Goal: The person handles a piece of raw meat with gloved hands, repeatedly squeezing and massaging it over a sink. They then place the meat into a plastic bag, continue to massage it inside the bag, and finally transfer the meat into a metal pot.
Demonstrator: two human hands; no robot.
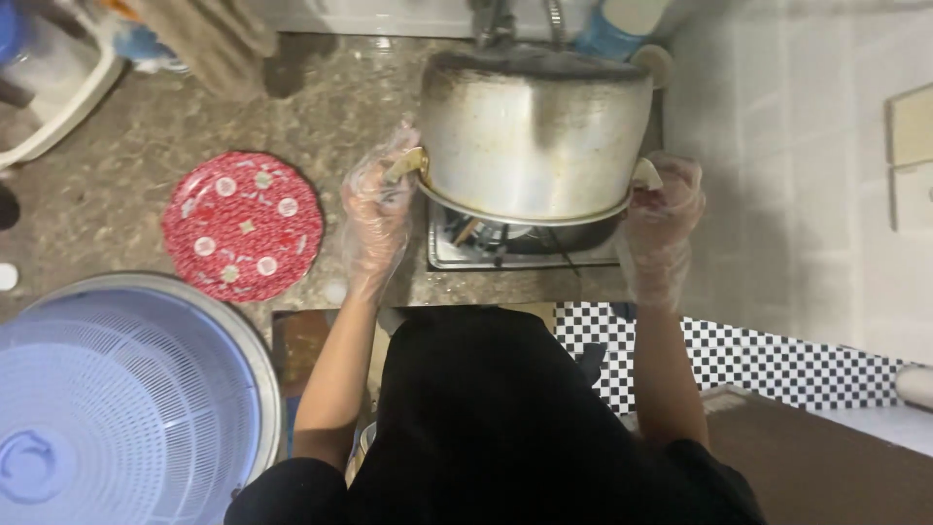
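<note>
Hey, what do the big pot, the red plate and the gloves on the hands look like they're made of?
The big pot looks like metal, probably steel or aluminium: dull silver sheen with dark scorch marks. The red plate looks like plastic or melamine, glossy and patterned, though ceramic is possible. The gloves on the left hand and right hand look like thin clear plastic, wrinkled and see-through.

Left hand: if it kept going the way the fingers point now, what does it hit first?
The left hand points up the frame, gripping the big steel pot by its side handle. Past the fingertips lies bare stone counter, then probably the back wall; depth is unclear.
</note>
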